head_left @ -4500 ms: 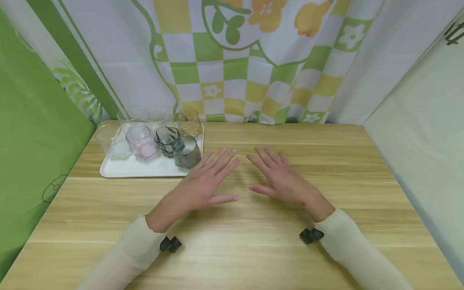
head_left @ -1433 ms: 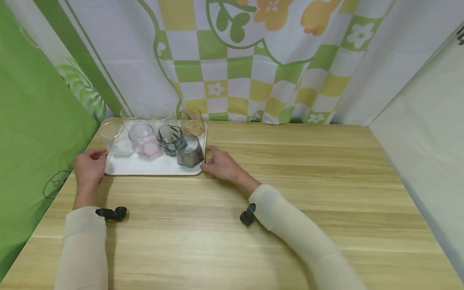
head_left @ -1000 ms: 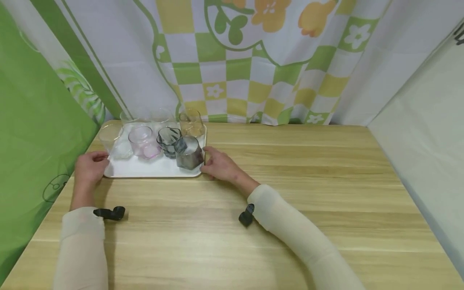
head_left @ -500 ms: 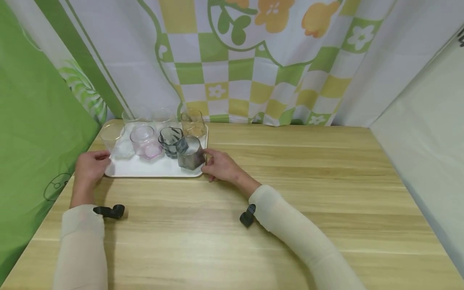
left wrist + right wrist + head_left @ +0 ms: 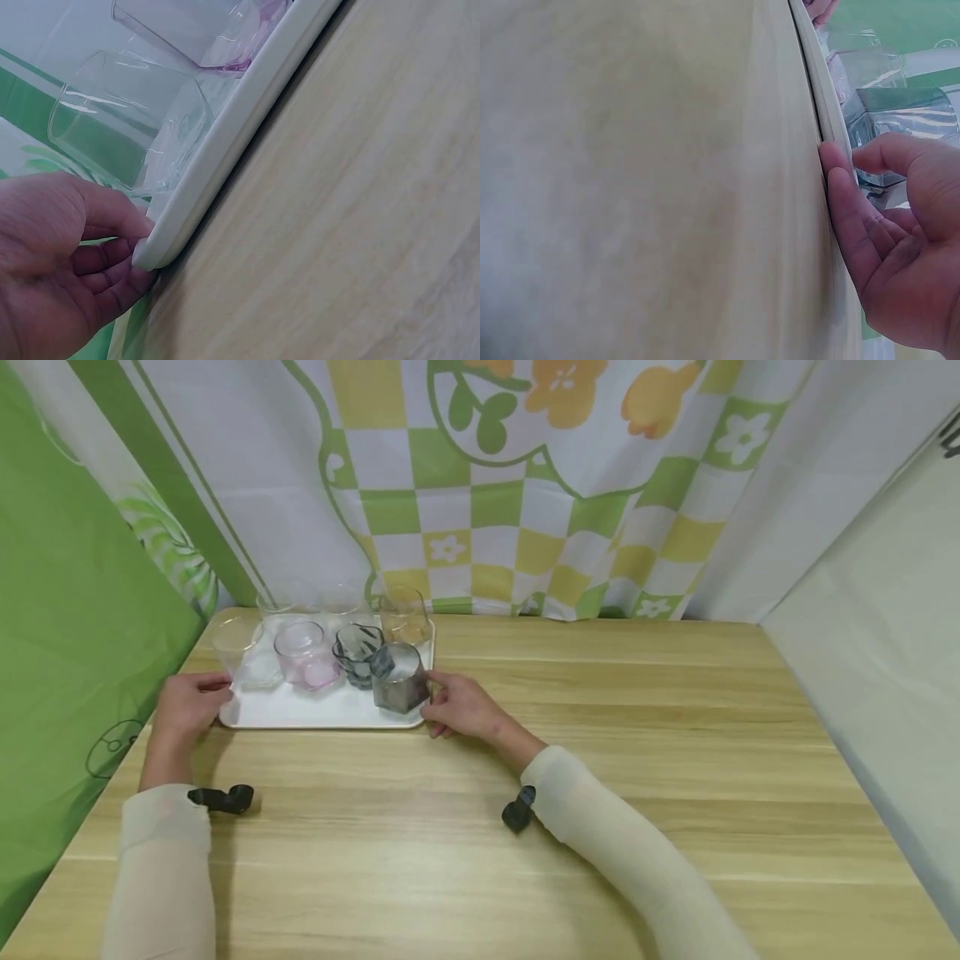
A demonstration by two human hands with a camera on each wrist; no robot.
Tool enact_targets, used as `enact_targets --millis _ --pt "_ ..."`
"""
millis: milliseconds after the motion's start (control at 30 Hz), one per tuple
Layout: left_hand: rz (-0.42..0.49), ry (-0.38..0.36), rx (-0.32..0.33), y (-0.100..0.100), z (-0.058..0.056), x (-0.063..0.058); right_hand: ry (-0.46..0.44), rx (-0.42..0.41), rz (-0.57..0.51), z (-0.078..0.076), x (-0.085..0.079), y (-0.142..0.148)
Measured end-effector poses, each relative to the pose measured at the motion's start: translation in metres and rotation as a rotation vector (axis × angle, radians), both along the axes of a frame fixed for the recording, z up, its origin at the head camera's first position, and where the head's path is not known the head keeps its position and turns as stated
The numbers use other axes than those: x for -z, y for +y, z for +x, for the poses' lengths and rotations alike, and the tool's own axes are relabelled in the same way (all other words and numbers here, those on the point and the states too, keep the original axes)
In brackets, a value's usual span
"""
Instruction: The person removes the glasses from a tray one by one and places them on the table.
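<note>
A white tray (image 5: 322,712) full of drinking glasses lies at the back left of the table. My left hand (image 5: 186,700) grips its left front corner; in the left wrist view the thumb (image 5: 124,214) is on top of the rim with curled fingers below. At the opposite corner my right hand (image 5: 465,708) pinches the rim, thumb inside and fingertips outside and underneath in the right wrist view. Close to that hand stands a smoky grey glass (image 5: 401,683). Beside it are a dark wavy glass (image 5: 357,653), a pink glass (image 5: 303,653) and a clear glass (image 5: 242,653).
An amber glass (image 5: 405,620) and two clear glasses stand along the tray's back. Wood-grain table (image 5: 637,710) extends to the right and in front. A checked curtain (image 5: 495,502) hangs behind, green cloth (image 5: 67,610) at left, a pale wall (image 5: 885,610) at right.
Earlier both hands were spread over the middle of the table; they then took hold of the tray's two sides. In the last half second tray, glasses and hands have shifted slightly right.
</note>
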State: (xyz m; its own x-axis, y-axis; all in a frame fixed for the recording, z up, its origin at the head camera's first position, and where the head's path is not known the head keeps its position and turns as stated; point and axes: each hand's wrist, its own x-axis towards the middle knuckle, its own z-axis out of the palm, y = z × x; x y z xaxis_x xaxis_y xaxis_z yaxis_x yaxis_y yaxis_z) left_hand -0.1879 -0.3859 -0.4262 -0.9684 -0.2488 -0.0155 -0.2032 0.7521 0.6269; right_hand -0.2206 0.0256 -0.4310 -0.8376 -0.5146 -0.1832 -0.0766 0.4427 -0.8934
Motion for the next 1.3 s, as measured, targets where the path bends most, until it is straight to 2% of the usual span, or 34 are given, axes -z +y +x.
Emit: enact_targets --millis 233,533,700,1033,1300 --pt "0.003 0.005 0.058 0.007 0.0 0.0 -0.012 0.021 -0.015 0.006 -0.002 0.011" --pt "0.025 0.071 0.118 0.025 -0.007 0.005 -0.025 0.047 -0.009 0.012 -0.001 0.034" --pt "0.032 0.06 0.151 0.035 -0.008 0.002 -0.035 0.055 -0.025 0.015 -0.002 0.047" --pt "0.047 0.034 0.181 0.064 -0.011 -0.004 -0.032 0.078 -0.026 0.017 -0.004 0.074" --pt "0.107 0.067 0.205 0.081 -0.012 -0.001 -0.051 0.107 -0.033 0.021 -0.005 0.094"
